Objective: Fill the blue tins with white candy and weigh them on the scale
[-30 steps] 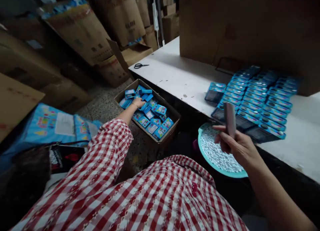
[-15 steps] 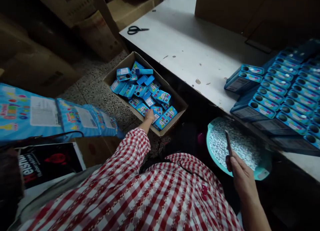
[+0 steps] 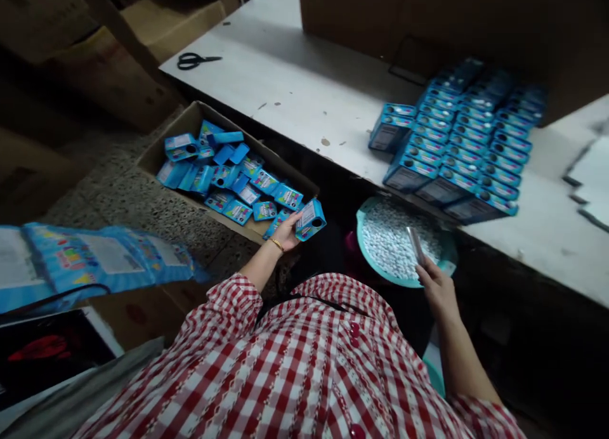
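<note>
Blue box (image 3: 311, 221) sits in the left hand (image 3: 284, 235), just beyond the near end of the carton (image 3: 285, 176) where similar boxes (image 3: 238, 211) lie loose. Thumb and fingers pinch it at its left end, and a dark round hole shows on the end facing away from the hand. The right hand (image 3: 438, 283) clasps the near end of a narrow scoop (image 3: 415, 243), whose far end hangs over white pellets (image 3: 387, 236) in a teal basin (image 3: 394, 279); whether it carries any, I cannot tell. To handle this well, I would pinch the box firmly enough to stop it twisting but lightly enough to spare its card walls, with the fingers clear of the hole. Keeping the scoop steady above the basin seems wise, clear of the upright boxes (image 3: 457, 147) on the table (image 3: 342, 118).
</note>
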The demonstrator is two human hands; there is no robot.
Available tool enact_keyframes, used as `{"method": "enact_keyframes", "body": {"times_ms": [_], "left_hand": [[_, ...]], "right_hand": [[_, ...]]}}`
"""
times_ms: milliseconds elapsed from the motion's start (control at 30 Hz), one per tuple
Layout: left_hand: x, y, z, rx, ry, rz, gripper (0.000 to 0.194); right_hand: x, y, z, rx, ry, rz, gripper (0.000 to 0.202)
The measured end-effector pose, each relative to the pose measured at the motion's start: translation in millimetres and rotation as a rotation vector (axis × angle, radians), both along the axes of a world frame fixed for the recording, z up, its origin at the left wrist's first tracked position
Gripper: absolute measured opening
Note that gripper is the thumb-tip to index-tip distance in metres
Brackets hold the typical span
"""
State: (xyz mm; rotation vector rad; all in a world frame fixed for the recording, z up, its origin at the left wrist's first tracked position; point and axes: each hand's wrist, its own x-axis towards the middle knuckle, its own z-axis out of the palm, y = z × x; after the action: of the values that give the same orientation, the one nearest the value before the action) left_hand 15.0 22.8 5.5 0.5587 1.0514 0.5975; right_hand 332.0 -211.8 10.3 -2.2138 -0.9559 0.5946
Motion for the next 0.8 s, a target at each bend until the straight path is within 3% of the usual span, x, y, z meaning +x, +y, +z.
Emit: {"method": "enact_keyframes", "body": {"times_ms": [100, 200, 333, 433, 533, 633, 800], "left_hand": [[11, -25, -11.6, 0.065, 0.255, -0.344, 0.034], [10, -33, -16.2, 0.363, 0.563, -0.826, 0.035], [10, -29, 0.4, 0.885, 0.556, -1.246, 0.067], [10, -30, 13.0, 1.088, 0.614, -1.491, 0.089], [12, -39, 16.1, 1.131, 0.858, -1.672, 0.099], [20, -47, 14.8, 1.205, 1.044, -1.712, 0.091], [42, -47, 7.4, 1.408, 0.826, -1.732, 0.068]], "right_hand": [[20, -18, 0.3, -0.154, -0.22, 0.117, 0.053], [36, -36, 11.8, -0.421, -0.471, 0.245, 0.047], [51, -46, 30.2, -0.648, -0.671, 0.355, 0.045], [60, -48, 37.8, -0.645, -0.704, 0.373, 0.045], [67, -49, 39.6, -0.663, -0.712, 0.369, 0.046], [70, -45, 35.8, -0.716, -0.702, 0.387, 0.045], [54, -3, 10.2, -0.683, -0.546, 0.394, 0.042]]}}
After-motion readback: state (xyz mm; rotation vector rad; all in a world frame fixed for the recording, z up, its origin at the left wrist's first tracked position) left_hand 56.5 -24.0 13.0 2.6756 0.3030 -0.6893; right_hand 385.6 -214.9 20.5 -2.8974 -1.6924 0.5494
